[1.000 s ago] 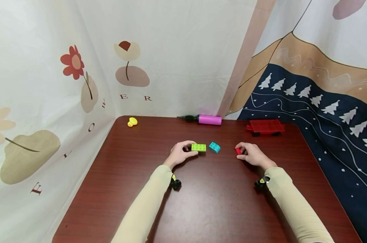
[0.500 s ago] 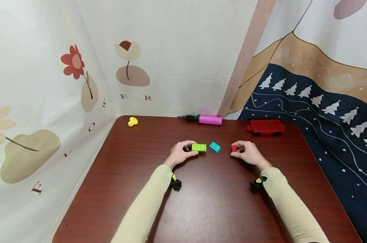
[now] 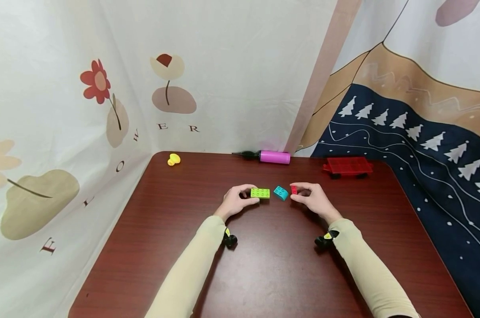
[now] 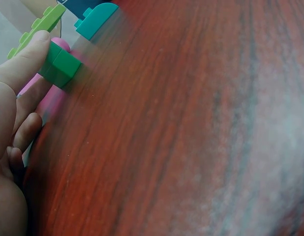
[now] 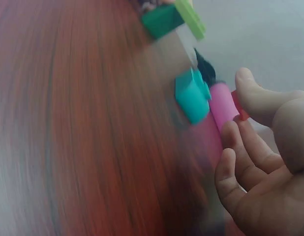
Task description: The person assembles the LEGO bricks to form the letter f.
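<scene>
Nearest to us, two cream sleeves (image 3: 186,269) reach in over the dark reddish wood tabletop (image 3: 280,282), with a small black wrist camera (image 3: 230,240) under the left wrist and another under the right. Beyond them, we see the left hand (image 3: 235,201) pinching a lime green studded brick (image 3: 260,193) by its left end, thumb on the near side; from the left wrist we make out a darker green block (image 4: 62,68) directly beneath that brick. The right hand (image 3: 315,199) pinches a small red brick (image 3: 294,190) between thumb and fingertips; whether it touches the wood, we cannot tell. Between the two hands lies a teal curved brick (image 3: 281,192), apart from the lime one and just beside the red one. Farther off, we find a red toy wagon (image 3: 349,166) with black wheels at the right, a small yellow toy (image 3: 173,159) at the far left corner, and a magenta pump (image 3: 275,157) with a black nozzle along the back edge. Behind everything hangs printed cloth (image 3: 240,79) with flowers, letters and white trees.
</scene>
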{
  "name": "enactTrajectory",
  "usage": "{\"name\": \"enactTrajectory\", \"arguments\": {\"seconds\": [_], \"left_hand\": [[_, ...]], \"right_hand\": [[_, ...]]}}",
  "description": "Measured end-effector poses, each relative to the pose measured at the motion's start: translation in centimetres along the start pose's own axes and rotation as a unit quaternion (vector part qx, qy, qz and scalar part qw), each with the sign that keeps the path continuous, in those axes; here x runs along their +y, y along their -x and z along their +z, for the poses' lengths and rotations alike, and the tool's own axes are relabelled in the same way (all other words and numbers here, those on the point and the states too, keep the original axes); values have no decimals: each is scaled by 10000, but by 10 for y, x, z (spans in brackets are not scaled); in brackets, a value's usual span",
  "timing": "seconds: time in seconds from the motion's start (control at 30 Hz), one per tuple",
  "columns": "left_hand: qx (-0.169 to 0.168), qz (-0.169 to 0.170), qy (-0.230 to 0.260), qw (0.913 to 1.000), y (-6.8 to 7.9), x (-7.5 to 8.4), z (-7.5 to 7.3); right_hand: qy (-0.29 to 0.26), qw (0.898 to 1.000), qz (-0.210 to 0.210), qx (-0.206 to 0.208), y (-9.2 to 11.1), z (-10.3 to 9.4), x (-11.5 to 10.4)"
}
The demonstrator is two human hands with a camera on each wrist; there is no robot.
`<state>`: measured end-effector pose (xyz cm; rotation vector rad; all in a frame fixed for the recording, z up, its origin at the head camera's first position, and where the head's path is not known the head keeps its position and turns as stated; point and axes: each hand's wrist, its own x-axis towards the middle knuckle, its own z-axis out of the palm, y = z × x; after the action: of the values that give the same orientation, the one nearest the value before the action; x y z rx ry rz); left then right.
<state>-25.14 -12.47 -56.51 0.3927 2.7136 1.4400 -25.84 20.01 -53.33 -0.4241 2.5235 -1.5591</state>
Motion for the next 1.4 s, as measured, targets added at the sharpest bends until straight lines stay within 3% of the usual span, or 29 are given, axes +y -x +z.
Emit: {"name": "enactTrajectory", "arguments": {"seconds": [0.37, 0.6, 0.9, 1.17, 1.4], "left_hand": [[-6, 58, -21, 10000, -1, 0, -1], [-14, 66, -37, 10000, -2, 1, -1], [-1, 82, -91, 9999, -1, 1, -1], [30, 125, -103, 9999, -2, 1, -1], [29, 86, -78, 9999, -1, 0, -1]], "right_hand": [[-1186, 9922, -271, 289, -13, 35, -28], [-1223, 9912, -405, 305, -24, 53, -43], [-1283, 9899, -556, 222, -31, 76, -46], [-1378, 9879, -649, 289, -34, 86, -46], [-1000, 9933, -555, 176, -34, 90, -44]]}}
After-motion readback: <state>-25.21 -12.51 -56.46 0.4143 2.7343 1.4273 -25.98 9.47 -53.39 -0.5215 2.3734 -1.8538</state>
